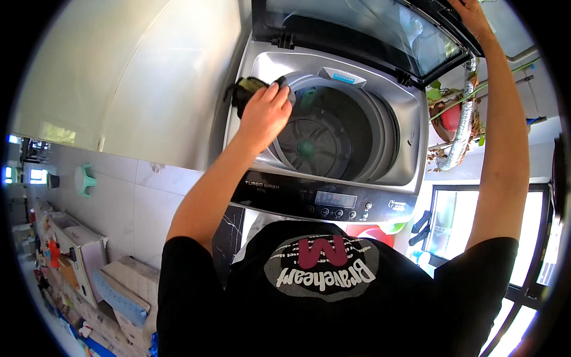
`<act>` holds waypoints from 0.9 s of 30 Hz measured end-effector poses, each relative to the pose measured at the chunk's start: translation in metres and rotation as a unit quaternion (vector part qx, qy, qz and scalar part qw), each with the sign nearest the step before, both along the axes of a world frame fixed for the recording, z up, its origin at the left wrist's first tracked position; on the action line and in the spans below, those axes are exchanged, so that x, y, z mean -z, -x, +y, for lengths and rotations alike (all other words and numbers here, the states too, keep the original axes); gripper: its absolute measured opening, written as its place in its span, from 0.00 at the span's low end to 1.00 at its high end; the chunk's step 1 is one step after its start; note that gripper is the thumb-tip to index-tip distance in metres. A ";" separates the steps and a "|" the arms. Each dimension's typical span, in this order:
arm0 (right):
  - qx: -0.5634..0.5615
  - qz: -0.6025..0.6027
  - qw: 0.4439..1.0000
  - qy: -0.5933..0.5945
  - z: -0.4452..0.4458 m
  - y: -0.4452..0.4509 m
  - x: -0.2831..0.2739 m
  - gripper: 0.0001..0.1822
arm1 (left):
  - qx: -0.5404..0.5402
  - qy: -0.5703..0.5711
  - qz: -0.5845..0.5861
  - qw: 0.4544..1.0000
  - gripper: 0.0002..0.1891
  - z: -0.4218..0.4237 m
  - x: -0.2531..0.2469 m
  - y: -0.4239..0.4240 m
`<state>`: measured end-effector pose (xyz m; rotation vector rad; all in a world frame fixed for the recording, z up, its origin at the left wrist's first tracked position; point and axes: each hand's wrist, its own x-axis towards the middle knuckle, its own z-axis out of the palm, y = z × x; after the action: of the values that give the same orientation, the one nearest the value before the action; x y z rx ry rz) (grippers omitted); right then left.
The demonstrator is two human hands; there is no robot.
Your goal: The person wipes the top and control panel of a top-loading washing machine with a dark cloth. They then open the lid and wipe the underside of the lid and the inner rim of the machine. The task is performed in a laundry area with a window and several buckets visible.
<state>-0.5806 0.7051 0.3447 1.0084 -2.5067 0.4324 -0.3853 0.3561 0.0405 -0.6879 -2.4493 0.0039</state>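
Before me stands a top-loading washing machine point(328, 196) with its glass-panelled lid point(357, 31) raised. My left hand point(267, 109) is closed over a dark, crumpled cloth point(243, 96) at the left side of the machine's top, beside the round opening. Part of the cloth looks olive green. Inside the drum point(321, 134) the ribbed bottom plate shows, with a green spot at its centre. My right hand point(470, 15) grips the outer right edge of the raised lid, its fingertips partly cut off by the picture's rim.
A glossy cream cabinet panel point(156, 80) stands close on the left. Potted plants point(450, 117) and a silvery flexible duct point(464, 120) are at the right. Red and green basins point(372, 232) lie below the machine's front. A green stool point(84, 180) and a cushioned seat point(129, 281) stand farther left.
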 end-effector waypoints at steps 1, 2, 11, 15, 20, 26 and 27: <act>-0.003 0.004 1.000 -0.007 0.002 0.001 -0.001 0.22 | -0.016 0.031 -0.005 0.999 0.07 -0.005 0.006 0.014; -0.008 0.008 1.000 -0.013 0.003 0.002 0.000 0.22 | -0.057 0.064 -0.024 0.996 0.07 -0.018 0.023 0.022; -0.027 -0.015 0.999 0.037 0.000 0.002 0.007 0.20 | -0.120 0.138 -0.099 0.978 0.04 -0.009 0.040 -0.031; 0.015 -0.001 1.000 0.022 -0.001 0.001 0.005 0.20 | -0.144 0.071 -0.219 0.963 0.03 0.007 0.012 -0.083; 0.017 0.045 0.999 -0.022 0.000 -0.008 0.003 0.21 | -0.176 0.063 -0.281 0.941 0.06 0.024 -0.018 -0.107; 0.050 0.058 0.997 -0.023 -0.005 -0.017 0.003 0.21 | -0.201 -0.037 -0.130 0.970 0.11 0.005 -0.041 -0.081; 0.060 0.052 0.997 -0.023 -0.005 -0.013 0.004 0.21 | -0.198 -0.046 -0.053 0.978 0.07 -0.005 -0.037 -0.070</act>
<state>-0.5675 0.7005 0.3411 0.8686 -2.4762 0.2808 -0.3152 0.3508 0.0778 -0.1558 -2.6301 0.0101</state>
